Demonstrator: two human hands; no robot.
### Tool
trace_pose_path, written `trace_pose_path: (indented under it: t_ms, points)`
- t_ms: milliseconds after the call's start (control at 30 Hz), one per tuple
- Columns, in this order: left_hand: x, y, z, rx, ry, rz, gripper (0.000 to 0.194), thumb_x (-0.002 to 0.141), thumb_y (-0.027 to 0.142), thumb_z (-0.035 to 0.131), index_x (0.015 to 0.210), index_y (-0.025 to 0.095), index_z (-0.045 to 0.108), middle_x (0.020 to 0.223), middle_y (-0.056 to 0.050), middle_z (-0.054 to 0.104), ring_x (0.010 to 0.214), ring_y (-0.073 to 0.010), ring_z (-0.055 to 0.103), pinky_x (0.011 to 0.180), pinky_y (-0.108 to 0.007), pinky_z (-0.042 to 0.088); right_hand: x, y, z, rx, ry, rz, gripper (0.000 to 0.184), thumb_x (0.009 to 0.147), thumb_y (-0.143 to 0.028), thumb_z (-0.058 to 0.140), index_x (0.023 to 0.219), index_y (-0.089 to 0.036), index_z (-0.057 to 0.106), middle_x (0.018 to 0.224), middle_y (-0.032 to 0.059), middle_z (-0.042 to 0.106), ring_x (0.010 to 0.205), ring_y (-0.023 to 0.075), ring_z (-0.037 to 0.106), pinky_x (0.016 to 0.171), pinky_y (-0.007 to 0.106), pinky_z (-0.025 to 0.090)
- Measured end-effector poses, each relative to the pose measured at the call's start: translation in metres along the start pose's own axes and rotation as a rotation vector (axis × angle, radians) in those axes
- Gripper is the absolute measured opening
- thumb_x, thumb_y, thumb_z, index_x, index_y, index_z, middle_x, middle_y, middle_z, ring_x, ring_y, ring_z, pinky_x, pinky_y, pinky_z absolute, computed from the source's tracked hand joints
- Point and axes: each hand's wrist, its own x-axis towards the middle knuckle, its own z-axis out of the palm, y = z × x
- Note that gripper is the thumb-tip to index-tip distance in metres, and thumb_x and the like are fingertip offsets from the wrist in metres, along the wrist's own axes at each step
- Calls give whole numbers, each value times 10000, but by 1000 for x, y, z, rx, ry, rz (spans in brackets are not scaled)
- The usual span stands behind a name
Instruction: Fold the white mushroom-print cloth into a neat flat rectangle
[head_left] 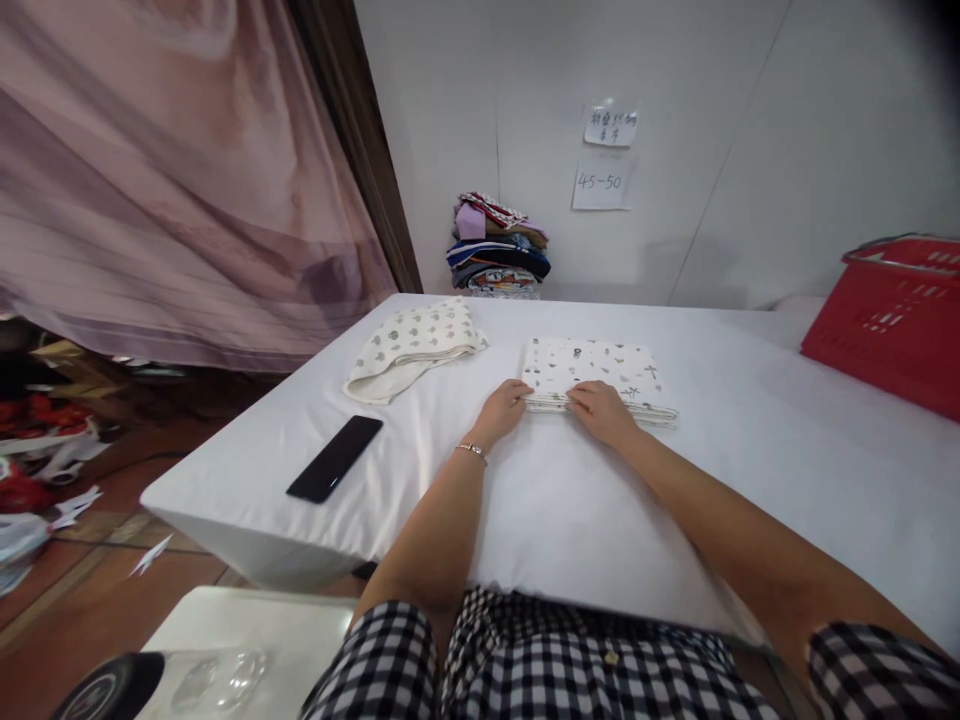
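A white cloth with small dark prints (589,365) lies folded into a flat rectangle on the white-covered table (750,430). At its near left corner, my left hand (505,408) pinches the layered edge, fingers closed on it. My right hand (600,408) grips the same near edge around its middle, thumb and fingers together. The cloth's layers show along this front edge, and its right end lies free. To the left rests a second white cloth with grey-green prints (420,345), loosely folded, touched by neither hand.
A black phone (336,458) lies near the table's left edge. At the far right stands a red basket (892,320). Stacked folded fabrics (499,250) rise behind the far edge, against the wall. A pink curtain (187,200) hangs at left; a white stool (247,620) stands below.
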Motion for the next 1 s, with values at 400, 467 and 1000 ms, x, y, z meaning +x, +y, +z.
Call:
trace_pose_path:
  t_ms: [400,467,1000]
  points:
    - [3,-2,-4,-228,156,-330,312,718,118,517,975,188,680,838,-23,669,693,-125,596,658,-238,466,-1,-6,7,49,-23,64,216,877,-229,512,946,-195,715,1021,72,670,924,220,546,835,346,399]
    - [3,-2,-5,-231,188,-371,212,747,206,536,900,182,681,750,-13,657,653,-126,588,612,-232,442,3,-11,2,73,-31,89,213,872,-230,509,926,-203,714,1015,65,671,922,213,551,837,342,400]
    - [2,-1,-11,-203,-38,-506,130,727,283,611,697,161,647,530,27,552,500,-90,474,494,-208,344,52,-50,20,32,-183,27,186,874,-244,538,927,-216,714,957,62,662,925,197,549,802,296,390]
